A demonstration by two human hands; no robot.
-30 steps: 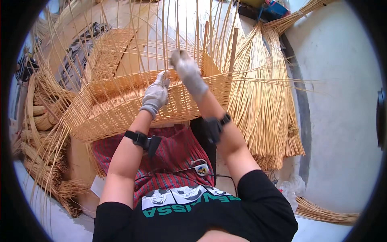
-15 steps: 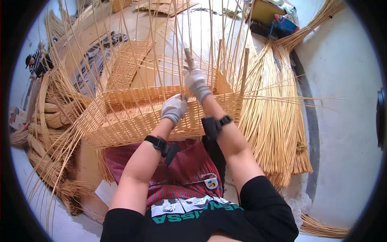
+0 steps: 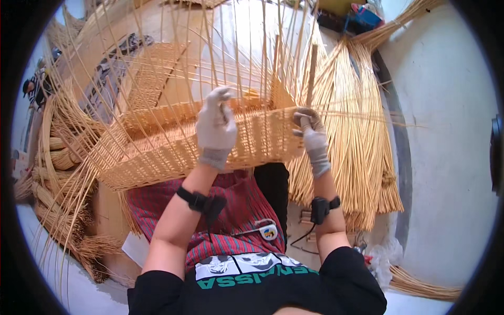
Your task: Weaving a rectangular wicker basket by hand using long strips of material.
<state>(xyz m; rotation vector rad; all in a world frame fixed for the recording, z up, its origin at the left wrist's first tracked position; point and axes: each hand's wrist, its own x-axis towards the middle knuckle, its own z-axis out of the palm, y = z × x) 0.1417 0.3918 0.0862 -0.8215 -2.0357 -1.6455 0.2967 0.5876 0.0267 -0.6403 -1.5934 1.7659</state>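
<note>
A pale woven wicker basket (image 3: 144,160) with tall upright stakes lies across the red striped cloth (image 3: 149,202) over my lap. My left hand (image 3: 216,128), in a light grey glove, is at the front rim, near the middle, with fingers curled; I cannot make out what, if anything, is inside them. My right hand (image 3: 311,137), gloved and dirty at the fingertips, grips the rim at the basket's right end, beside a flat wooden stick (image 3: 313,68) standing upright. Loose weaving strands (image 3: 357,113) stick out from that end to the right.
Long cane bundles (image 3: 346,173) lie right, beside a pale wall (image 3: 446,157). More coiled bundles (image 3: 60,163) are piled left, where another person in stripes (image 3: 38,89) is partly visible. A flat woven piece (image 3: 157,68) lies beyond the basket; a blue container (image 3: 367,16) is at the back right.
My right hand has come down and rightward from among the stakes to the basket's right end. My left hand has shifted slightly left and up from half a second ago, turning with fingers raised.
</note>
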